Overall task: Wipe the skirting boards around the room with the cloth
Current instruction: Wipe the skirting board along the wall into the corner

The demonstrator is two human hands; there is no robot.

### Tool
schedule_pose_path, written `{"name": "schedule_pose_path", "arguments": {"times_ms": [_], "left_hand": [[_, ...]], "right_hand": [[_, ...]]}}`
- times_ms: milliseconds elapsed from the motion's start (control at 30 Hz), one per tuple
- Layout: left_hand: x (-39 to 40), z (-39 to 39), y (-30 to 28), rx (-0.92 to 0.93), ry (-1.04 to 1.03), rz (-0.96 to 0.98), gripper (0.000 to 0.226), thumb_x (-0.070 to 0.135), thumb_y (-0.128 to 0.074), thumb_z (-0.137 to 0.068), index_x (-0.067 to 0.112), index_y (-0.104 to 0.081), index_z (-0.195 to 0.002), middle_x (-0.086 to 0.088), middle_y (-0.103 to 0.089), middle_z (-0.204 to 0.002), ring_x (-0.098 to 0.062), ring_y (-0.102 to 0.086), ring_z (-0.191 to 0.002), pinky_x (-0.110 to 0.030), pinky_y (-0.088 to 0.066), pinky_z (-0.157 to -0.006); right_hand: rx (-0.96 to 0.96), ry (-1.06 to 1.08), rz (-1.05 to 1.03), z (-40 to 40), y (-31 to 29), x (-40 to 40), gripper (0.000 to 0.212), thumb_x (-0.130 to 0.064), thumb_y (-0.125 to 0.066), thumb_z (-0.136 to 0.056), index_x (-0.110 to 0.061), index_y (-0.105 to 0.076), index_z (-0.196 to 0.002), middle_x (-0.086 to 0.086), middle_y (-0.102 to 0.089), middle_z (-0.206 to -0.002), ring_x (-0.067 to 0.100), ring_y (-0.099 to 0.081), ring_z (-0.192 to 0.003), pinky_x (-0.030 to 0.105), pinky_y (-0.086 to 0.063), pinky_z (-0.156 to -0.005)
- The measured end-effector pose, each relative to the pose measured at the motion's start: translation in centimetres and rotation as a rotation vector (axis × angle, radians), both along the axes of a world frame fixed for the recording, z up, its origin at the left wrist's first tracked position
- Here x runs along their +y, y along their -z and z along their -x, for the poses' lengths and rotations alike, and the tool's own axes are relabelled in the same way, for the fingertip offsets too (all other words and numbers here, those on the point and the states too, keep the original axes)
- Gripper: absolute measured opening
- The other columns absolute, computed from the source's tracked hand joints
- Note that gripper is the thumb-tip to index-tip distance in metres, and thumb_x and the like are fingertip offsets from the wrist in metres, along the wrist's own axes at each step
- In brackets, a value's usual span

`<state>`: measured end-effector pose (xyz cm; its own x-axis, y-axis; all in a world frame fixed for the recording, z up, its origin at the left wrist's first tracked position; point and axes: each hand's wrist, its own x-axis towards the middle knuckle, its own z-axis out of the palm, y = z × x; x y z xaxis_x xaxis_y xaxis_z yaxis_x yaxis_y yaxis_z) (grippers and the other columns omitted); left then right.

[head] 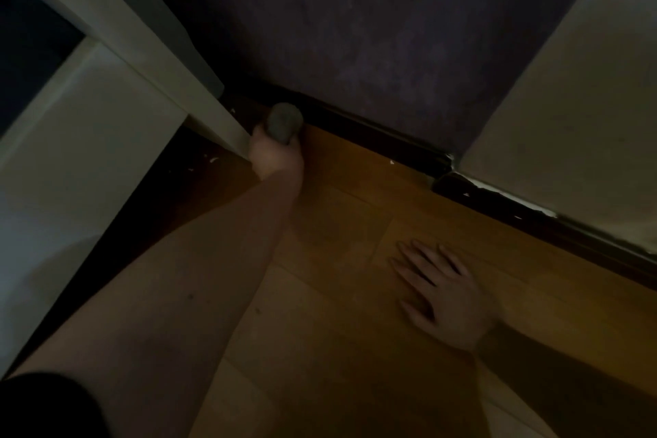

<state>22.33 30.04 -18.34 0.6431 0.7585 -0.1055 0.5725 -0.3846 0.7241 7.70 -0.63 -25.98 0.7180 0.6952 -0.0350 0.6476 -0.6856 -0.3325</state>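
A dark skirting board (pixel 373 131) runs along the foot of the purple wall and turns a corner at the right (pixel 505 203), where its paint is chipped. My left hand (pixel 275 155) reaches far forward and grips a bunched grey cloth (pixel 285 123), which it holds against the skirting board close to the white furniture. My right hand (pixel 441 290) lies flat on the wooden floor with its fingers spread, holding nothing.
A white piece of furniture (pixel 106 110) stands at the left, its corner next to the cloth. A pale wall (pixel 576 110) juts out at the right. Wooden floor (pixel 337 295) lies between them, with small white flecks near the furniture's foot. The light is dim.
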Motion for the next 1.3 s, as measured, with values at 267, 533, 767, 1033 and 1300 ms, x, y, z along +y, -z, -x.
{"name": "schedule_pose_path", "arguments": {"times_ms": [267, 533, 767, 1033, 1300], "left_hand": [[-1.3, 0.2, 2.4, 0.045, 0.07, 0.049, 0.049, 0.024, -0.071, -0.089, 0.014, -0.059, -0.135, -0.013, -0.065, -0.127, -0.03, -0.059, -0.117, -0.026, -0.043, -0.092], [-7.1, 2.2, 3.2, -0.026, 0.135, 0.137, 0.048, 0.021, -0.076, -0.084, 0.012, -0.062, -0.129, -0.01, -0.067, -0.122, -0.024, -0.063, -0.11, -0.023, -0.047, -0.088], [-13.2, 5.0, 4.2, -0.046, 0.321, 0.112, 0.044, 0.023, -0.077, -0.084, 0.003, -0.064, -0.121, -0.013, -0.064, -0.113, -0.026, -0.059, -0.107, -0.026, -0.043, -0.086], [-15.0, 7.0, 4.0, -0.047, 0.662, 0.059, 0.052, 0.025, -0.078, -0.085, 0.002, -0.061, -0.128, -0.016, -0.063, -0.114, -0.028, -0.059, -0.106, -0.017, -0.034, -0.084], [-9.0, 6.5, 3.0, -0.128, 0.508, 0.077, 0.051, 0.029, -0.076, -0.087, 0.008, -0.061, -0.131, -0.008, -0.066, -0.124, -0.02, -0.061, -0.113, -0.021, -0.044, -0.095]], "right_hand": [[-0.016, 0.013, -0.031, -0.1, 0.3, 0.2, 0.064, -0.053, -0.044, -0.094, -0.028, -0.034, -0.152, -0.002, -0.023, -0.162, 0.018, -0.019, -0.149, 0.048, -0.018, -0.118], [0.004, 0.015, -0.011, 0.0, 0.1, 0.3, 0.066, -0.053, -0.047, -0.092, -0.03, -0.033, -0.153, -0.003, -0.023, -0.162, 0.017, -0.018, -0.149, 0.048, -0.017, -0.119], [0.011, 0.03, -0.018, 0.0, -0.3, 0.5, 0.065, -0.05, -0.05, -0.091, -0.031, -0.034, -0.151, -0.004, -0.024, -0.161, 0.016, -0.017, -0.15, 0.046, -0.013, -0.12], [-0.006, 0.028, 0.017, 0.0, -0.4, 0.5, 0.061, -0.05, -0.048, -0.09, -0.027, -0.04, -0.146, 0.002, -0.043, -0.151, 0.021, -0.028, -0.144, 0.047, -0.013, -0.119], [0.045, 0.04, 0.02, 0.0, -0.6, 0.4, 0.063, -0.049, -0.047, -0.092, -0.032, -0.033, -0.151, -0.006, -0.022, -0.161, 0.015, -0.017, -0.15, 0.043, -0.007, -0.121]]}}
